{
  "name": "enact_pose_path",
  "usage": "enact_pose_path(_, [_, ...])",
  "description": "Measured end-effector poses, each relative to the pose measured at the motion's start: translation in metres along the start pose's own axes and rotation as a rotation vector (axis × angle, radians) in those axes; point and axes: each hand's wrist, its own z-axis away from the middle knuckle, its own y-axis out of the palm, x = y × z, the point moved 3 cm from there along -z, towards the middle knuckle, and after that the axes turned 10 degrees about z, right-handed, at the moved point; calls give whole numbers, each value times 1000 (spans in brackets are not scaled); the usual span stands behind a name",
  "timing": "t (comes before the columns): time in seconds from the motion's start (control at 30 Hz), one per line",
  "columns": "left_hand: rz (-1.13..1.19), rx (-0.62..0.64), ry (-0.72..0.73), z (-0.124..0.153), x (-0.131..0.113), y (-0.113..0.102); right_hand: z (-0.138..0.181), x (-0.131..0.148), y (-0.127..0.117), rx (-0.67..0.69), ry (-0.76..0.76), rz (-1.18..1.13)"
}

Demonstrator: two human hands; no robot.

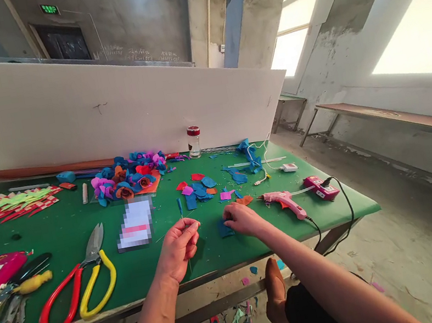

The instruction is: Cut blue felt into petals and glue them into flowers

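Note:
My left hand (182, 242) is closed in a pinch around a thin wire stem, which runs down below the fingers. A small rolled blue paper tip (180, 207) stands upright at the top of that stem. Low over the green table, my right hand (243, 218) has its fingers curled onto a dark blue paper piece (225, 230), partly hidden under the fingertips. Just beyond both hands lie loose blue paper petals (203, 190), with red, pink and orange ones among them. To the right of my right hand rests a pink glue gun (284, 202).
Red-and-yellow-handled scissors (93, 272) and a phone (135, 223) lie left. Behind are finished paper flowers (130, 176) and a red-lidded jar (195, 142). A pink power strip (321, 187) with a black cord sits near the right edge. A white board (105, 103) backs the table.

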Motion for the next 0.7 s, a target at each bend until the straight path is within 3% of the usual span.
enact_pose_path(0.2, [-104,-74,82,1,-1,12,20,13,-12,-39,-48,-121])
enact_pose_path(0.4, [-642,-107,228,-8,5,30,41,12,-22,-65,-101,-438])
enact_pose_path(0.53, [-912,-208,346,-17,4,31,30,-1,-21,-156,0,-413])
enact_pose_path(0.7, [-904,-200,388,-23,3,34,-4,-23,-23,-311,114,-370])
